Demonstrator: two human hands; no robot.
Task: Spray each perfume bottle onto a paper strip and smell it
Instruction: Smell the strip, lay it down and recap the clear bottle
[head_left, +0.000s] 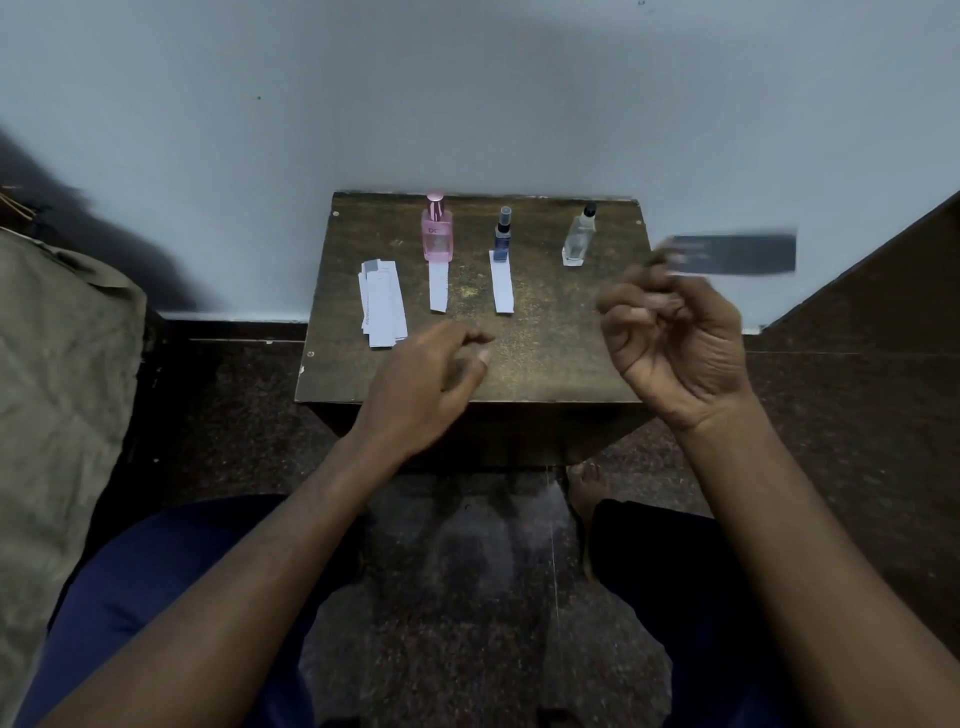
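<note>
Three perfume bottles stand along the back of a small wooden table (545, 358): a pink bottle (437, 235), a small blue bottle (502, 236) and a clear bottle (580, 238). One paper strip (438, 287) lies in front of the pink bottle, another strip (501, 285) in front of the blue one. A stack of spare strips (383, 305) lies at the left. My right hand (675, 343) is raised over the table's right side and pinches a dark-looking, motion-blurred strip (732, 253). My left hand (426, 384) hovers above the table's front, fingers loosely curled, holding nothing.
A pale wall rises right behind the table. A beige cloth-covered surface (57, 395) is at the left, a dark wooden panel (883, 322) at the right. My knees and a bare foot (584, 493) are on the dark stone floor below the table.
</note>
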